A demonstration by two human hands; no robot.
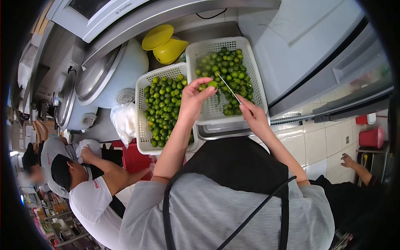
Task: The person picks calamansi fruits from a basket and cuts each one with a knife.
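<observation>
My left hand (194, 98) pinches a small green lime (212, 84) between thumb and fingers, above the right-hand white perforated basket (261, 96). In my right hand (252, 115) is a thin-bladed knife (228, 87), its tip pointing up and left, close to the lime. Loose limes (228, 62) fill much of this basket, and part of its holed floor shows near my left hand. A second white basket (139, 108), full of limes, stands just left of it, partly behind my left forearm.
A yellow pitcher-like container (168, 49) stands behind the baskets. Left of them are a crumpled white plastic bag (123, 121) and large rice cookers (118, 68). Co-workers (93, 183) stand close at left; another person's hand (346, 160) shows at right. A grey appliance door (333, 79) borders the right side.
</observation>
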